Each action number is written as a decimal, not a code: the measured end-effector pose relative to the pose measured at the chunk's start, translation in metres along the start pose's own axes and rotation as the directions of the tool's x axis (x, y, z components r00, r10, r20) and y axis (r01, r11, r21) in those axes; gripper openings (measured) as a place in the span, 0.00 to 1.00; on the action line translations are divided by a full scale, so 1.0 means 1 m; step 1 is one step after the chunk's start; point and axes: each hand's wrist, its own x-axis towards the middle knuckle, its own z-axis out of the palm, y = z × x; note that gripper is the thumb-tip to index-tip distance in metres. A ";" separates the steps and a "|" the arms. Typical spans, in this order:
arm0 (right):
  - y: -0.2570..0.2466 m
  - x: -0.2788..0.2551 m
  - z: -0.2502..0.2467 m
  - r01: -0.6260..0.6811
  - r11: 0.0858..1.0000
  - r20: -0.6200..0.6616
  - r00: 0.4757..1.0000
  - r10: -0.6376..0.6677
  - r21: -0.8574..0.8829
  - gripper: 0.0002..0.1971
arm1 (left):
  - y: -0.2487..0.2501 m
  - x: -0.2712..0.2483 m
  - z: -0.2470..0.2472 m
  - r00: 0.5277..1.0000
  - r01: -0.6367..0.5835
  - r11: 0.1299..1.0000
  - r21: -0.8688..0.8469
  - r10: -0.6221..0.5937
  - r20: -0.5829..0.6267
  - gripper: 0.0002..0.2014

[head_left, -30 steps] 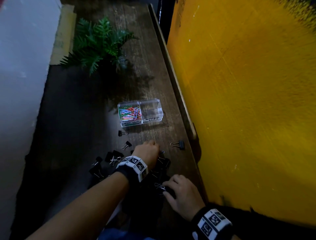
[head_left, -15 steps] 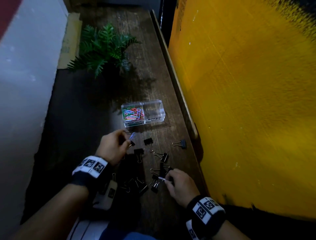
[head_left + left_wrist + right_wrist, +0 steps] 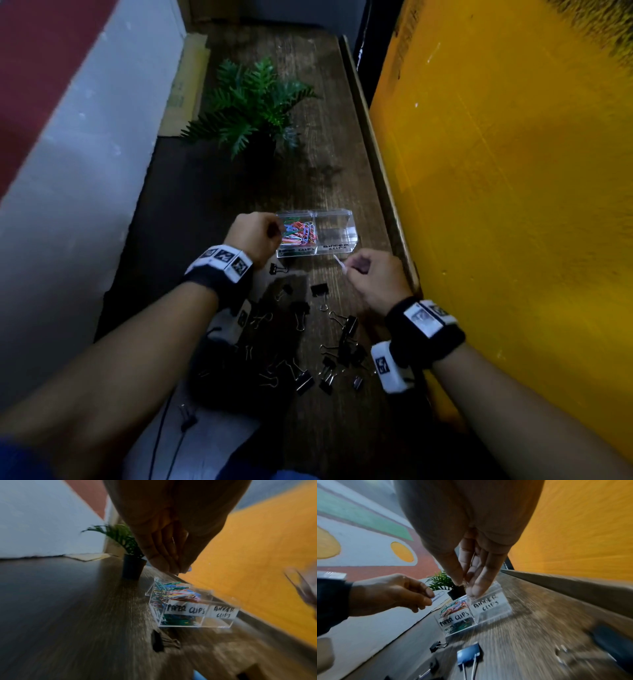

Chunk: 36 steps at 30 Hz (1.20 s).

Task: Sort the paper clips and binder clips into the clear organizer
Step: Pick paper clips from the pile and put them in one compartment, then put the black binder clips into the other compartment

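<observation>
The clear organizer point(image 3: 332, 213) point(image 3: 221, 616) point(image 3: 489, 607) stands mid-table with two compartments. Its left one, labelled PAPER CLIPS, holds coloured paper clips point(image 3: 299, 233) point(image 3: 178, 593); the right one, labelled BINDER CLIPS, looks empty. My left hand point(image 3: 277, 229) point(image 3: 430, 597) hovers at the left compartment's edge, pinching a pale lilac paper clip point(image 3: 438, 596). Just in front of the right compartment, my right hand point(image 3: 346, 269) point(image 3: 465, 586) pinches a pale paper clip point(image 3: 338, 263). Several black binder clips point(image 3: 318, 289) point(image 3: 469, 655) lie scattered on the wood nearer to me.
A potted fern point(image 3: 253, 102) stands beyond the organizer. A yellow wall point(image 3: 496, 205) and a raised wooden ledge point(image 3: 373, 154) run along the table's right side. A white wall point(image 3: 85, 171) closes the left. Flat cardboard point(image 3: 185, 85) leans at the far left.
Both hands rose from the binder clip pile and moved forward to the organizer, each carrying a paper clip. The left hand reached the paper clip compartment.
</observation>
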 end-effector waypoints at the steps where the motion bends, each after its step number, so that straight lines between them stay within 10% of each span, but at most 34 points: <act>1: -0.006 0.010 0.001 0.018 0.999 0.011 1.000 -0.018 -0.030 0.04 | 0.000 0.007 0.002 1.000 -0.023 0.999 0.040 0.023 0.018 0.05; 13: -0.051 0.084 0.045 0.153 0.922 0.132 0.985 -0.113 -0.355 0.04 | -0.009 0.009 0.018 0.992 -0.128 0.989 0.077 0.129 -0.015 0.10; 23: -0.049 0.087 0.060 0.295 0.804 0.097 0.953 -0.287 -0.517 0.08 | -0.096 -0.133 -0.004 0.964 0.204 0.978 -0.045 -0.209 -0.166 0.10; 27: -0.043 0.067 0.036 0.399 0.805 0.119 0.914 -0.388 -0.439 0.08 | -0.118 -0.188 -0.008 0.935 0.345 0.938 -0.014 -0.346 -0.074 0.12; 36: 0.004 0.000 -0.005 0.602 0.591 0.645 0.744 -0.173 -0.536 0.05 | -0.114 -0.257 0.016 0.813 0.395 0.885 0.247 -0.462 0.355 0.40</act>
